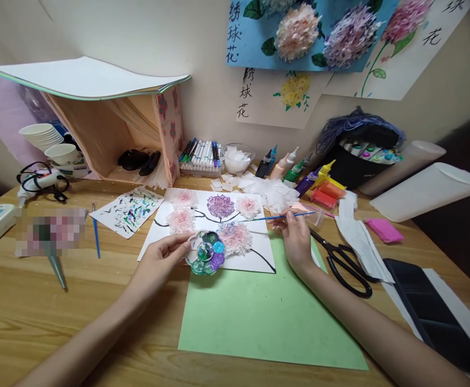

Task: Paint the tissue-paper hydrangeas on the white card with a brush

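In my left hand [169, 253] is a small flower-shaped paint palette [205, 252] smeared with green, purple and blue paint; fingers and thumb pinch its left rim. My right hand [297, 239] grips a thin blue paintbrush [275, 217], its tip pointing left close to the flowers. Under both lies a white sheet [255, 262] with raised fluffy flowers and black painted stems. One flower is purple [220, 206]; several are pale pink. The pink flower [235, 238] just right of the palette shows bluish touches at its upper left. Whether the brush tip touches a flower I cannot tell.
A green sheet [267, 317] lies in front. Black scissors [346, 260] and a black tray [428, 317] lie to the right. Behind stand paint bottles [293, 166], paper scraps [273, 192] and a marker box [201, 156]. Leftward are a paint-marked paper [129, 210] and another brush [96, 236].
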A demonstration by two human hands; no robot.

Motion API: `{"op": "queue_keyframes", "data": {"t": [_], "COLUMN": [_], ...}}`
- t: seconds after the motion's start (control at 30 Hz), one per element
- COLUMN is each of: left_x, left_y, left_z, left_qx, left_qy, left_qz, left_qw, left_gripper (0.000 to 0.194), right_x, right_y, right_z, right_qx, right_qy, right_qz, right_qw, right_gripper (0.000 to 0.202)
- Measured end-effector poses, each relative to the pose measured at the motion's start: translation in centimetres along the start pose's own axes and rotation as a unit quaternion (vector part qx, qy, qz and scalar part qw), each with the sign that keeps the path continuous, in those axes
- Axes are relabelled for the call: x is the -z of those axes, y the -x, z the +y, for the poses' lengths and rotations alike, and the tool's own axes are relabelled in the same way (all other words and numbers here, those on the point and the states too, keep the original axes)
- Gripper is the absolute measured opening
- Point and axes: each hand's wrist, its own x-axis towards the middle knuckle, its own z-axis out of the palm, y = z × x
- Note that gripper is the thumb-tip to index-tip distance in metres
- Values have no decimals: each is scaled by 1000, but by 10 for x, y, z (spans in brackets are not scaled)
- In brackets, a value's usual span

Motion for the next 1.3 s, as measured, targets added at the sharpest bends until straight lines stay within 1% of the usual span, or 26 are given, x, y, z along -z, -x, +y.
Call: {"op": "queue_keyframes", "data": {"t": [0.1, 0.27, 0.43, 0.6, 0.77, 0.83, 0.93, 1.0, 1.13, 1.3], "left_x": [-1, -3, -3, -3, -2, -3, -3, -3, -4, -3], "left_y": [0, -1, -1, 1, 1, 0, 1, 2, 3, 1], "left_z": [-3, -7, -8, -6, -4, -3, -2, -1, 0, -2], "left_qx": [-12, -19, -15, -16, -9, -10, -11, -11, -11, -15], "left_qy": [-13, -26, -12, -8, -13, -16, -18, -18, -22, -20], "left_qz": [-16, -33, -39, -34, -31, -31, -29, -26, -23, -24], "left_qw": [1000, 999, 999, 999, 999, 999, 999, 999, 999, 999], "left_gripper": [44, 39, 39, 39, 41, 41, 39, 39, 40, 40], "right_x": [0, 1, 0, -1, -1, -2, -2, -3, -3, -3], "right_y": [1, 2, 6, 8, 10, 11, 12, 12, 13, 12], "right_z": [0, -1, -3, -5, -5, -6, -8, -8, -8, -9], "right_qx": [3, 25, 59, 93, 118, 126, 143, 151, 137, 139], "right_qy": [19, 21, 39, 58, 90, 103, 100, 95, 107, 104], "right_qz": [-21, 9, -38, -12, -53, -50, -26, -23, -49, -21], "right_qw": [1000, 999, 997, 994, 987, 985, 984, 984, 984, 985], "right_gripper": [24, 22, 19, 19, 20, 20, 19, 20, 20, 19]}}
